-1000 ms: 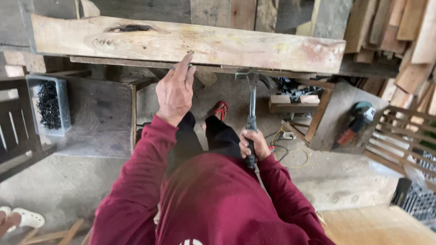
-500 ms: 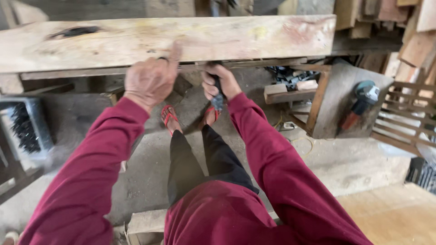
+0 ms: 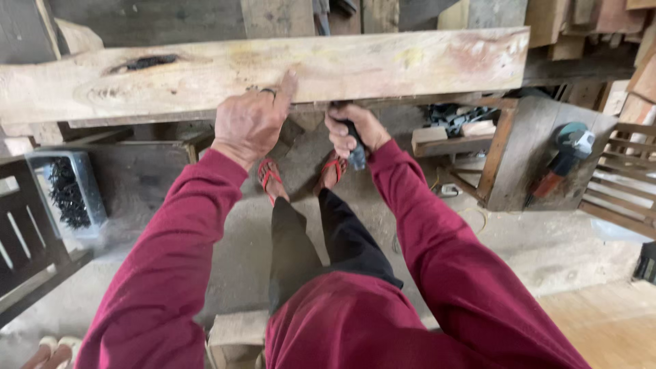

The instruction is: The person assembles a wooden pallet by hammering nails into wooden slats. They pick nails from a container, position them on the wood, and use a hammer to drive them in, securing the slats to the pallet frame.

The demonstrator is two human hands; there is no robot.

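A long pale wooden plank [image 3: 383, 65] with a dark knot lies across the top of the view. My left hand [image 3: 249, 123] rests against its near edge, index finger stretched up onto the face. My right hand [image 3: 354, 130] is closed around the dark handle of a hammer [image 3: 355, 152] just under the plank's edge; the hammer's head is hidden. Both arms wear dark red sleeves.
A clear box of dark screws [image 3: 68, 191] stands at the left beside a dark slatted frame [image 3: 20, 239]. An angle grinder [image 3: 564, 160] lies at the right near a wooden stand [image 3: 502, 154]. My feet in red sandals [image 3: 270, 179] stand on the concrete floor. A wood block [image 3: 236, 335] sits below.
My right hand has risen with the hammer from near my lap to the plank's underside. The left hand stayed at the plank's edge and the view has drawn closer.
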